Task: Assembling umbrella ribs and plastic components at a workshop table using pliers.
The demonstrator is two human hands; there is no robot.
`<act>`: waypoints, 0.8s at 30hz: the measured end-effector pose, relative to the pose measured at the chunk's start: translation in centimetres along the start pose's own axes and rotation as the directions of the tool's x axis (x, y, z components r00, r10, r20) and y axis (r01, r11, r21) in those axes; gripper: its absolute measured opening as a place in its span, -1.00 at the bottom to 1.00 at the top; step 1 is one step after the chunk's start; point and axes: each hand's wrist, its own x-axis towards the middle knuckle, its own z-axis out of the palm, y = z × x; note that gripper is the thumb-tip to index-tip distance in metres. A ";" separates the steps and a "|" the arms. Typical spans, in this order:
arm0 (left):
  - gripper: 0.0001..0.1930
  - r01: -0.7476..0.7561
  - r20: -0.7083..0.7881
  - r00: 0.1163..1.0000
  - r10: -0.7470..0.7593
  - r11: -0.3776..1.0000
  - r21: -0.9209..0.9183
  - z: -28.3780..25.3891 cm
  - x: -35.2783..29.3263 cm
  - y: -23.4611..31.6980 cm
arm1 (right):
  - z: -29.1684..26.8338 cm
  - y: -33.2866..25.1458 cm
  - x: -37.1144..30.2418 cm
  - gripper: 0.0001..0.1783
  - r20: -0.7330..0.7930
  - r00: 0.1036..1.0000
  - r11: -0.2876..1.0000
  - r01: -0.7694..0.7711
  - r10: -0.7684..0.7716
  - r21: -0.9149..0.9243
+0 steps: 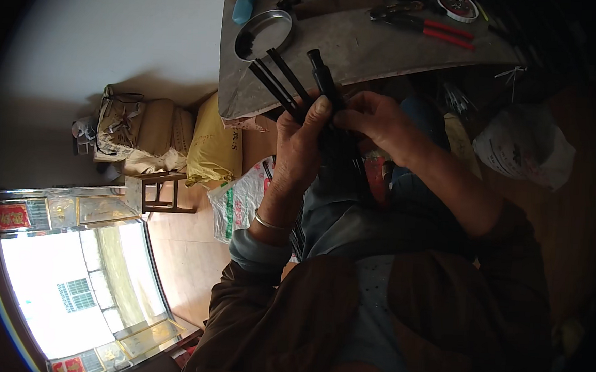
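Note:
My left hand [299, 145] is closed round a bundle of thin black rods [271, 87], which stick up past the fingers toward the table edge. Beside them rises a thicker black tube with a stepped end [322, 71], against my left thumb. My right hand [380, 123] is closed in a pinch at the right side of this tube; what lies between its fingertips is hidden. A dark mass [344, 163] hangs below the hands over my lap, too dim to make out.
The grey table [361, 43] ahead bears a round metal dish [265, 35] with small dark pieces, red-handled pliers [447, 33], a small white-rimmed dish [458, 5] and a blue object [244, 4]. Yellow sack [213, 143] and wooden stool [168, 193] stand left; a white plastic bag [524, 145] lies right.

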 end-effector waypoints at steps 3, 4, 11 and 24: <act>-0.66 -0.020 -0.003 1.000 0.021 0.991 0.132 0.5 -0.1 0.2 | 0.0 0.9 0.5 -0.43 -0.037 0.990 0.986 0.130 -0.135 -0.107; -0.65 -0.037 -0.004 0.999 0.039 0.976 0.216 0.8 -0.1 0.2 | -0.2 1.0 0.4 -0.42 -0.039 0.990 0.986 0.130 -0.134 -0.101; -0.63 -0.027 -0.043 0.999 0.033 0.989 0.146 1.3 -0.2 -0.2 | -0.9 0.6 0.3 -0.36 0.041 0.999 0.998 -0.026 0.023 0.064; -0.55 -0.105 0.003 0.994 0.112 0.921 0.375 1.3 -0.3 0.1 | -0.2 -0.1 0.4 -0.49 0.046 0.979 0.980 0.199 -0.199 0.004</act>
